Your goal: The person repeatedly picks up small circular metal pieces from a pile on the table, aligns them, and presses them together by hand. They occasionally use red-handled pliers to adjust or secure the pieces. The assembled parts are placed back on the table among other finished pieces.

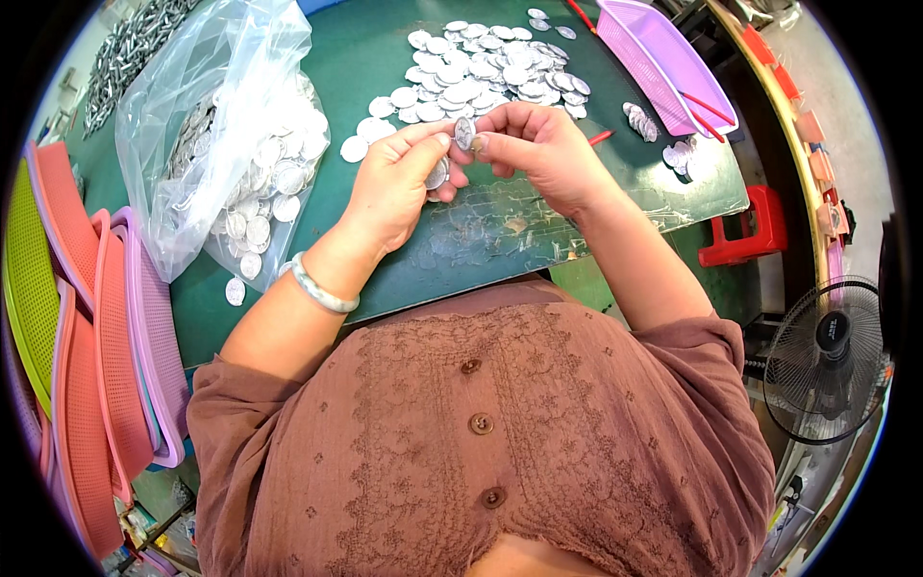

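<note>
Over the front of the green table (538, 231), my two hands meet. A round silver metal disc with a raised pattern (464, 133) is pinched upright between the fingertips of my right hand (538, 149), and my left thumb lies against its edge. My left hand (402, 183) is closed around another silver disc (437, 174), seen partly behind the thumb; whether more lie beneath is hidden. Just beyond my hands spreads a loose pile of similar silver discs (481, 69). Left of my left hand, a clear plastic bag (216, 144) lies open with many more discs in it.
A purple basket (663, 72) stands at the far right, with red pens (707, 120) by it and small disc stacks (640, 122) nearby. Metal pieces (135, 53) lie far left. Coloured baskets (82, 356) lean at the left; a red stool (755, 226) and a fan (827, 356) stand right.
</note>
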A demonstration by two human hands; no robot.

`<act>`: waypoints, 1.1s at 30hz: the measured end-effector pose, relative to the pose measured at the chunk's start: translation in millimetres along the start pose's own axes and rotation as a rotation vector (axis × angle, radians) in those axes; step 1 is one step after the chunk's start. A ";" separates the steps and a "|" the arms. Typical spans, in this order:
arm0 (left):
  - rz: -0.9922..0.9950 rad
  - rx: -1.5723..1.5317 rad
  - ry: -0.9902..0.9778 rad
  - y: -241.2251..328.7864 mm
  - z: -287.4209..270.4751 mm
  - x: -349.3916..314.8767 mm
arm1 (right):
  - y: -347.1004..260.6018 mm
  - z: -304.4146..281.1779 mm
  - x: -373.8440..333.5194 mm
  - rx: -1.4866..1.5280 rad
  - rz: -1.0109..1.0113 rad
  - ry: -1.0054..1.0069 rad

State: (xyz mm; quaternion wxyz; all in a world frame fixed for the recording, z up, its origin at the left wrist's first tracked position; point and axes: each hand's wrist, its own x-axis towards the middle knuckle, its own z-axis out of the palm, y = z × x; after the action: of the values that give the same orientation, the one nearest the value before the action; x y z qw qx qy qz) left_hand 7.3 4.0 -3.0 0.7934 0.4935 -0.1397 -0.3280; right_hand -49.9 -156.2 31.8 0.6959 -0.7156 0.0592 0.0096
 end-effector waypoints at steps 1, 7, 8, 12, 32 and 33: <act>0.003 -0.033 -0.011 -0.1 0.5 -0.4 | 0.5 3.4 0.0 -0.026 -0.029 0.014; -0.041 -0.080 -0.184 1.8 -5.9 2.0 | 5.0 7.8 0.0 -0.227 -0.094 0.028; -0.059 -0.106 -0.171 2.5 -5.6 1.9 | 5.0 7.3 -0.2 -0.239 -0.091 0.028; -0.128 -0.210 -0.126 8.3 -2.0 1.4 | 3.7 6.2 -4.1 -0.220 -0.154 0.050; -0.130 -0.224 -0.184 8.5 -6.3 -0.5 | 14.3 -49.6 -80.1 -1.285 -0.157 0.128; -0.128 -0.229 -0.183 7.4 -6.9 -0.8 | 16.2 -49.6 -81.3 -1.290 -0.174 0.148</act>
State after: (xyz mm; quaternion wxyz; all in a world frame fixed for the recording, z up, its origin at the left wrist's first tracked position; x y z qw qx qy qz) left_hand 13.3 11.4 0.3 0.8058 0.3756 -0.1413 -0.4354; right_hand -135.6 -200.2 25.0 0.1194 -0.9904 0.0312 -0.0622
